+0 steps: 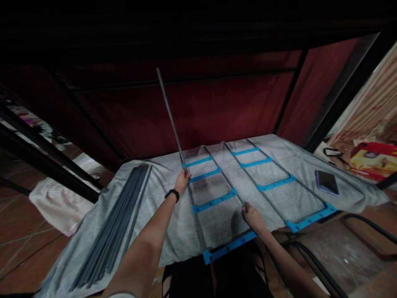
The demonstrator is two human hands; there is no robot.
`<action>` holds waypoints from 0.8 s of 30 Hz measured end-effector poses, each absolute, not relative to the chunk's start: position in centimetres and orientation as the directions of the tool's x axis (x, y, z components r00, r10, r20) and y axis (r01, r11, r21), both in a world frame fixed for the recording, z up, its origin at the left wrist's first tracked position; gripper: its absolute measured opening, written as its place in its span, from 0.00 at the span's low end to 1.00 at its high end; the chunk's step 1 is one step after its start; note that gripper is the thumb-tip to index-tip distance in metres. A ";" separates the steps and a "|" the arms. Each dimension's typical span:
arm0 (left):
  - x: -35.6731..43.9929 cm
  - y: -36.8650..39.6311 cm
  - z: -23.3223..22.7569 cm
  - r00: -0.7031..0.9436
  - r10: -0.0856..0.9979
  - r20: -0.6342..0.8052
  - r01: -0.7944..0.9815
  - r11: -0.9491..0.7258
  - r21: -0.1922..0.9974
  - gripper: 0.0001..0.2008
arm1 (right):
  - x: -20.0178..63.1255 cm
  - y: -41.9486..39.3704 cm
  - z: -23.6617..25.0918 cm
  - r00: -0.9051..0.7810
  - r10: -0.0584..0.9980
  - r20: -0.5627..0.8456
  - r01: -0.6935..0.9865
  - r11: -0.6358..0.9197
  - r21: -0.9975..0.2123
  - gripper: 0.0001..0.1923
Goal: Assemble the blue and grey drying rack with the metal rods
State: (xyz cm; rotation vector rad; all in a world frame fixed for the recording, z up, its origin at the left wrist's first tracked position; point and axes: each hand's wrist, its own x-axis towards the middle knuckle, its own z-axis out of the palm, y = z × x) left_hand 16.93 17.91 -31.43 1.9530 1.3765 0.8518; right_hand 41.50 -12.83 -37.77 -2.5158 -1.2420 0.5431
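1. Your left hand (182, 179) is closed around a long grey rod (170, 116), holding it near its lower end so that it stands tilted up and away from the surface (161, 231), which is draped in a grey cloth.
2. Your right hand (252, 215) is well apart from the left and rests with its fingers closed on the right rail of the near ladder-like frame (214, 207), close to its front end.
3. That near frame lies flat on the cloth: two grey rails joined by blue crosspieces (214, 200), with a wider blue bar at the front edge.
4. A second frame (276, 182) of the same build lies just to its right and looks complete, so judging by how things lie, two frames are already put together.
5. What seems left is the bundle of loose grey rods (118, 223) lying well off to the left on the cloth, none of them joined to anything, plus the rod you hold.
6. A phone (327, 182) lies on the right side of the cloth, apart from both frames.
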 end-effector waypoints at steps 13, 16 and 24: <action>9.4 10.0 -35.7 0.238 0.959 0.155 0.540 -0.264 0.799 0.14 | 41.9 -12.7 -38.5 0.547 0.810 -0.209 0.716 -0.583 -0.385 0.22; 4.2 8.9 -35.5 0.168 0.954 0.248 0.642 -0.296 0.707 0.15 | 42.0 -12.8 -38.9 0.538 0.825 -0.169 0.731 -0.558 -0.392 0.22; -9.2 6.0 -33.7 -0.137 0.970 0.202 0.972 0.093 0.216 0.19 | 42.8 -13.0 -40.3 0.517 0.840 -0.166 0.751 -0.538 -0.382 0.23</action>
